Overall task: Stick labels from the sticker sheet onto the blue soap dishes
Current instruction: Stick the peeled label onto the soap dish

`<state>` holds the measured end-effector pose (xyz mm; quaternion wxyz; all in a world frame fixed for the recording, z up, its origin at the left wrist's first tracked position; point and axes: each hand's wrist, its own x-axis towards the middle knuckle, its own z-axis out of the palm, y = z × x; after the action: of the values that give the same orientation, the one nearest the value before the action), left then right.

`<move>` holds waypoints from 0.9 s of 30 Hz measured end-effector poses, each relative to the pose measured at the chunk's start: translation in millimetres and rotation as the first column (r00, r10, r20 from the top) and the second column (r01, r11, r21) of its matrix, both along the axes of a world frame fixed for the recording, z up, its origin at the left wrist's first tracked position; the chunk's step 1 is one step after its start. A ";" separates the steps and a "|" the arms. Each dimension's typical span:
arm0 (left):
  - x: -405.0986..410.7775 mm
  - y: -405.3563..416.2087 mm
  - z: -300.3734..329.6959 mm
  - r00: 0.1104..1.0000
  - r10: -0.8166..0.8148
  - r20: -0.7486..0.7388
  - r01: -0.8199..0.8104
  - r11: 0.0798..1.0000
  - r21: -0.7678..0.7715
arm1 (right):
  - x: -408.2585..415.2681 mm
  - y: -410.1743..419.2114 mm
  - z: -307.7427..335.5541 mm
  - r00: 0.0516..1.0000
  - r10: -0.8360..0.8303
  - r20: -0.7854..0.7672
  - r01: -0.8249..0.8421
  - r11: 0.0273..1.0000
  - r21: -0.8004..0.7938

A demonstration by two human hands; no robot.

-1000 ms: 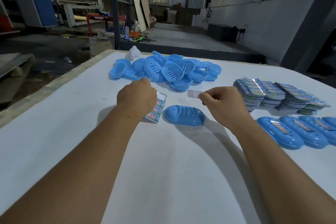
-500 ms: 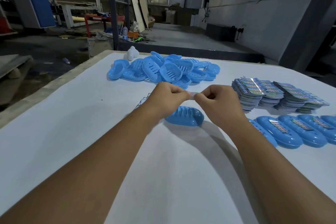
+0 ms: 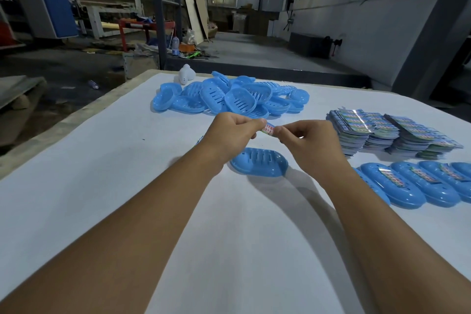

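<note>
My left hand (image 3: 230, 132) and my right hand (image 3: 309, 141) meet above the table and pinch the two ends of one small colourful label (image 3: 268, 130). Just below them a single blue soap dish (image 3: 260, 164) lies upside down on the white table (image 3: 107, 150), slots showing. The sticker sheet (image 3: 199, 140) is almost wholly hidden behind my left wrist. A pile of unlabelled blue soap dishes (image 3: 229, 98) lies further back.
Stacks of sticker sheets (image 3: 387, 132) stand at the right. In front of them a row of labelled blue dishes (image 3: 418, 186) overlaps toward the right edge. A small white object (image 3: 186, 76) sits at the table's far edge. The table's left edge drops to the workshop floor.
My left hand left the sticker sheet and came to my right hand, which held the peeled label. Both hands now pinch the label, turned so its printed face shows.
</note>
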<state>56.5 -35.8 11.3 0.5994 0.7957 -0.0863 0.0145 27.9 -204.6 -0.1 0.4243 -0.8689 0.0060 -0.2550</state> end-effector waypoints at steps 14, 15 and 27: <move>1.5 0.3 0.3 0.995 -0.045 -0.084 0.038 0.996 -0.083 | -3.4 -1.2 6.5 0.991 0.057 -0.124 -0.015 0.947 0.322; 1.5 0.4 0.3 0.995 -0.047 -0.088 0.039 0.995 -0.089 | -4.2 -0.9 7.5 0.990 0.070 -0.124 -0.025 0.942 0.336; -0.6 2.6 -2.8 0.999 0.033 -0.008 -0.032 0.998 0.048 | -7.3 0.5 10.4 0.987 0.100 -0.123 -0.049 0.928 0.369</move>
<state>55.9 -33.1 8.5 0.5804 0.8110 -0.0711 0.0188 20.6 -204.1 10.3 0.5862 -0.7902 0.0498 -0.1718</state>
